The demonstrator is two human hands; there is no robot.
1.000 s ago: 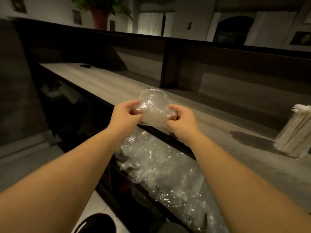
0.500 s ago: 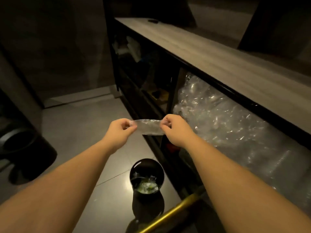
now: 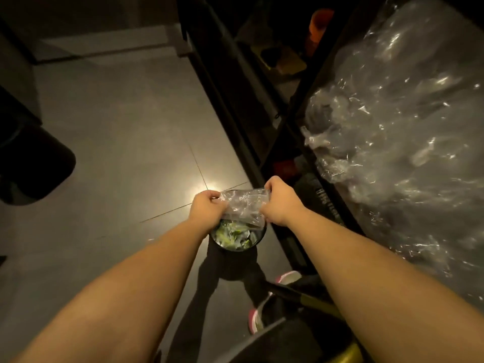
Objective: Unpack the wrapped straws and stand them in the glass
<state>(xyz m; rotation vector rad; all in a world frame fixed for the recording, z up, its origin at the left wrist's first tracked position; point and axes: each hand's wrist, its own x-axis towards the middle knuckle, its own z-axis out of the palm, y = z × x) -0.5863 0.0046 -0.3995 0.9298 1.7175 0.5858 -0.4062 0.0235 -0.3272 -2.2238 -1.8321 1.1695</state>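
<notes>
The left hand [image 3: 207, 206] was curled round the left edge of a crumpled clear plastic wrapper [image 3: 242, 206], and the right hand [image 3: 279, 204] pinched its right edge, so the film was stretched between them. Both forearms reached forward and down from the bottom of the view, converging toward the middle, knuckles up.

The wrapper hung directly over the mouth of a small black bin [image 3: 258, 238] on the floor; whether the film touched the rim could not be told. Crumpled pale and green scraps [image 3: 231, 235] lay inside the bin, showing at 6 o'clock from the wrapper.

From 9 to 12 o'clock of the hands lay open grey tiled floor [image 3: 125, 132], with a bright glare spot just beyond the left hand. A dark rounded object [image 3: 34, 163] sat far off at 9 o'clock. At 3 o'clock, just beside the right hand, ran the dark front edge of a shelf unit [image 3: 243, 132], slanting up toward 12 o'clock. A large bag of clear plastic [image 3: 398, 127] filled the compartment from 1 to 3 o'clock. At 5 o'clock, pink-and-white shoes [image 3: 286, 277] stood near the bin.

No straws or glass were visible.
</notes>
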